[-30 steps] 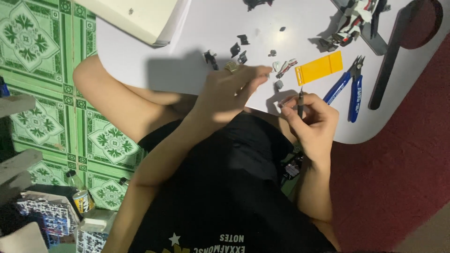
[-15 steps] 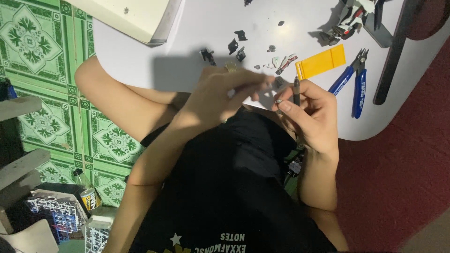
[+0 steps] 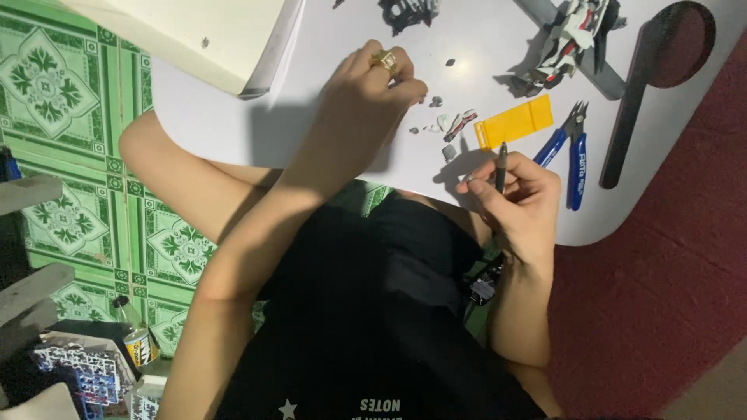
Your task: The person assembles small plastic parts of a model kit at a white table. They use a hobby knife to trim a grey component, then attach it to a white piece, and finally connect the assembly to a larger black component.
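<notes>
Fingers of your right hand (image 3: 517, 194) are gripping a dark pen-like tool (image 3: 501, 165); your left hand (image 3: 366, 101) is pinching small parts (image 3: 450, 124) near the tabletop's (image 3: 327, 148) near edge—keep wrists braced.

- Tabletop (image 3: 233, 132): white, with a rounded edge, above green patterned floor tiles.
- Cream box (image 3: 187, 35) at 10 o'clock, overhanging the edge.
- Yellow piece (image 3: 513, 122) and blue cutters (image 3: 572, 152) at 2 o'clock, just beside each other.
- Small grey parts (image 3: 447, 124) near centre.
- Model robot (image 3: 564, 39) at 1 o'clock, on a grey stand.
- Dark stand (image 3: 646, 93) at 2 o'clock.
</notes>
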